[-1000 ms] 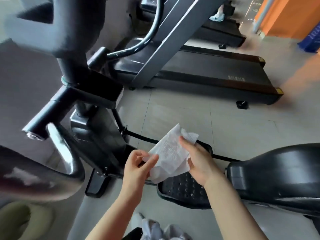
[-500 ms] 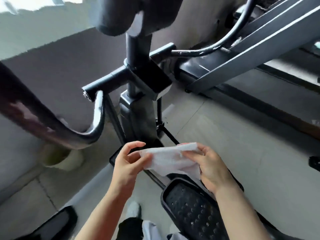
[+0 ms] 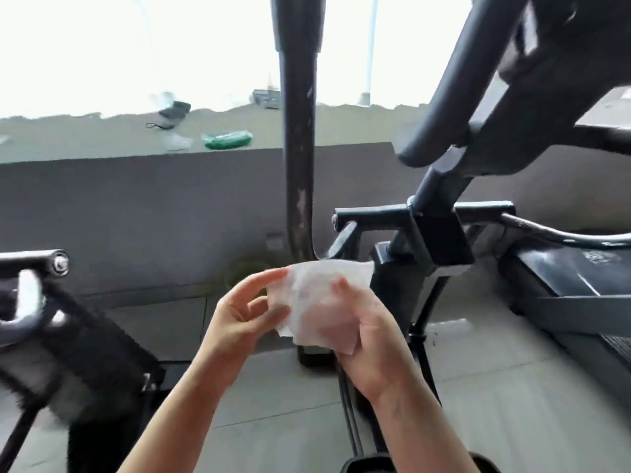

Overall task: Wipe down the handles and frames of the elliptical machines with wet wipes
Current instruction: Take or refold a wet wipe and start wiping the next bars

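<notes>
The mark on the treadmill (image 3: 596, 259) is too blurred to read.

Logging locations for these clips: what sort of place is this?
Likely a gym: an elliptical's upright handle bar, another machine's frame, and what looks like a treadmill deck at right.

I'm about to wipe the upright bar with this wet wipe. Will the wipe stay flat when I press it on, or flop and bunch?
Probably floppy: the wipe drapes over the right hand and its lower edge hangs loose. It looks thin, since skin shows through it, so it may bunch or tear. The left hand pinches one edge, which suggests it needs two hands to stay spread.
</notes>
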The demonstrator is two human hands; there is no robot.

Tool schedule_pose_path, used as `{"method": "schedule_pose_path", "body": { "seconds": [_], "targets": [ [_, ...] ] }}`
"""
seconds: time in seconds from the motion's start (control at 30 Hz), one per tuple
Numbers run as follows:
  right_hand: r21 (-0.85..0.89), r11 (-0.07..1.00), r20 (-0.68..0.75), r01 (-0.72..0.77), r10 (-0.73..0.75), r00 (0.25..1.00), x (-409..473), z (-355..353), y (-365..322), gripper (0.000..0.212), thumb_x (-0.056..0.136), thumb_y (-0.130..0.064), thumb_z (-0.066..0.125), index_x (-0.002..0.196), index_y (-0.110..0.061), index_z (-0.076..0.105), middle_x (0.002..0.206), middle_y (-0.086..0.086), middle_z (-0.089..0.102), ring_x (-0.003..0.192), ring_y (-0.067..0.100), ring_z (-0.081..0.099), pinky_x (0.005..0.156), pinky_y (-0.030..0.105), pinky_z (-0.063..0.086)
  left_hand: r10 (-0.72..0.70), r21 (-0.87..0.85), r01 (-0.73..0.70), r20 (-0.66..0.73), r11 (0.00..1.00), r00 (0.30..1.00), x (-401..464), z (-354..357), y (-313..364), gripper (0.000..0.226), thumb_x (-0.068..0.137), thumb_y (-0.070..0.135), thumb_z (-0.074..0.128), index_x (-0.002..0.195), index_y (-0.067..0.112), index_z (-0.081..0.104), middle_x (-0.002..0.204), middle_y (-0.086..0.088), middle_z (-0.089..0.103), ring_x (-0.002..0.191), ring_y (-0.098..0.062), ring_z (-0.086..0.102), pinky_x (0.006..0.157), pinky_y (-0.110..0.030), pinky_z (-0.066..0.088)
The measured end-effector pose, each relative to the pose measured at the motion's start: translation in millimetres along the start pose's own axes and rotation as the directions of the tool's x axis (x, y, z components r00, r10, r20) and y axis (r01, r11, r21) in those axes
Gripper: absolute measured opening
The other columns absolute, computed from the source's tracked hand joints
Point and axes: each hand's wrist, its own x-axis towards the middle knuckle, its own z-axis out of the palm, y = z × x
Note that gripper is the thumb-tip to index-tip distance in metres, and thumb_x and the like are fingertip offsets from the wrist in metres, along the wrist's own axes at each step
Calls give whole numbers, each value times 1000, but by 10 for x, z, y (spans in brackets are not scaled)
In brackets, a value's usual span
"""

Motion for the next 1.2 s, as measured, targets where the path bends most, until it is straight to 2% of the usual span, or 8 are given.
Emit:
{"method": "schedule_pose_path", "body": {
  "seconds": [0.13, 0.2, 0.3, 0.37, 0.5, 0.67, 0.9, 1.2],
  "targets": [
    [13, 940, -36, 340, -340, 940, -29, 398, -309, 32, 93, -25, 59, 124, -16, 62, 116, 8, 69, 105, 19, 66, 79, 30, 57, 217, 103, -207, -92, 973, 972, 127, -143, 426, 37, 69, 42, 72, 106, 39, 71, 114, 7, 71, 104, -17, 68, 98, -42, 49],
    [-44, 730, -10, 682, -683, 730, -73, 636, -548, 25, 95, -25, 60, 120, -31, 62, 116, -8, 69, 112, 9, 62, 90, 23, 51, 308, 79, -300, -116, 951, 944, 240, -159, 644, 39, 70, 47, 69, 106, 33, 71, 114, 8, 70, 103, -17, 68, 97, -41, 52],
    [-299, -68, 406, 952, -912, 63, 11, 990, -958, 37, 98, -5, 43, 126, -27, 56, 131, -2, 59, 127, 14, 51, 107, 28, 39, 413, 55, -410, -95, 911, 906, 429, -83, 967, 57, 72, 67, 68, 114, 28, 66, 114, 4, 71, 102, -16, 68, 95, -30, 53],
    [-405, -561, 704, 722, -695, -146, 284, 1148, -1251, 42, 92, 12, 41, 129, -4, 53, 141, 22, 48, 136, 31, 42, 114, 41, 34, 415, 48, -413, -54, 909, 908, 546, -12, 1104, 63, 70, 77, 62, 117, 34, 63, 116, 7, 70, 108, -12, 66, 95, -29, 52],
    [-332, -884, 938, 329, -345, 20, 737, 1147, -1599, 43, 95, -11, 43, 138, -9, 41, 136, 25, 54, 122, 41, 50, 108, 48, 39, 363, -5, -363, 17, 932, 932, 661, 11, 1163, 76, 58, 92, 54, 118, 46, 57, 120, 14, 68, 113, -7, 64, 99, -35, 46],
    [-288, -871, 934, 398, -164, 316, 711, 673, -1305, 50, 95, -54, 41, 134, -23, 48, 120, 13, 64, 108, 32, 60, 92, 44, 54, 305, -34, -303, 52, 952, 951, 659, -21, 1109, 49, 90, 61, 32, 131, 40, 50, 123, 8, 67, 112, -7, 64, 107, -43, 42],
    [-360, -804, 912, 473, -411, -4, 733, 766, -989, 41, 93, -9, 51, 133, -16, 46, 127, 8, 55, 108, 26, 58, 88, 38, 56, 271, -48, -268, 75, 962, 960, 649, -38, 1088, 44, 91, 56, 30, 124, 40, 54, 111, 8, 73, 107, -10, 67, 99, -37, 45],
    [-528, -708, 789, 469, -613, -37, 747, 1049, -1127, 41, 91, -14, 64, 131, -14, 56, 124, 1, 44, 88, 15, 58, 63, 34, 58, 543, 291, -501, -83, 815, 836, 782, 12, 1240, 39, 74, 32, 79, 107, 45, 61, 107, 20, 69, 103, 5, 62, 93, -27, 50]
  ]
}}
